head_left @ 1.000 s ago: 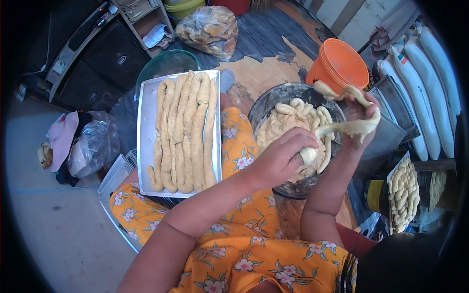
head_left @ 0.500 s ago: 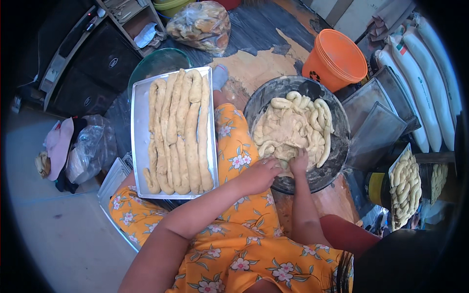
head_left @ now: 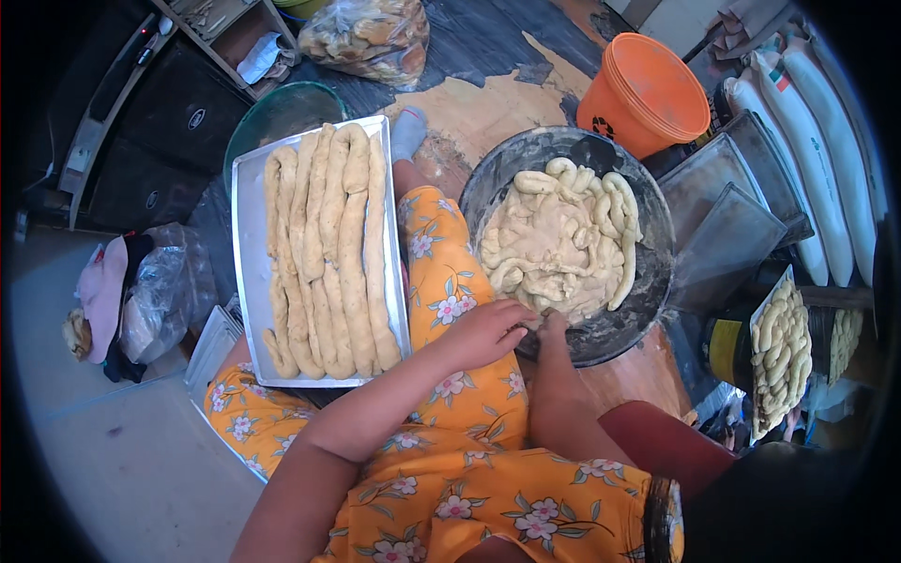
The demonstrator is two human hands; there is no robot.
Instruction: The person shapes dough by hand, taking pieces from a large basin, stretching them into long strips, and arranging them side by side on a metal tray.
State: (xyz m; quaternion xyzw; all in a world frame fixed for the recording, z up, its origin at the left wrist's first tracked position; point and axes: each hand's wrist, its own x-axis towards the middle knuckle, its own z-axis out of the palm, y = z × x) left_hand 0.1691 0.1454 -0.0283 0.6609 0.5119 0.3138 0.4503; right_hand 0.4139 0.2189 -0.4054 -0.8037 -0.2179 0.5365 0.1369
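Note:
My left hand (head_left: 486, 336) and my right hand (head_left: 552, 328) meet at the near rim of a round black basin (head_left: 657, 300). The left fingers bend toward the right hand, and the right fingers are curled in. What lies between them is too small and covered to make out. Pale soft dough (head_left: 554, 239) fills the basin's middle, with thick dough ropes (head_left: 619, 235) folded along its far and right sides. To the left, a metal tray (head_left: 246, 253) rests by my leg, holding several long dough ropes (head_left: 349, 235) laid side by side.
An orange bucket (head_left: 648, 103) stands beyond the basin, with flat metal trays (head_left: 727, 225) leaning at its right. White sacks (head_left: 798, 150) line the right side. A tray of dough pieces (head_left: 781, 352) sits lower right. A bread-filled plastic bag (head_left: 371, 42) and green tub (head_left: 282, 113) are farther off.
Both hands have drawn back toward me, from the dough's near edge to the basin's rim. The view has shifted slightly.

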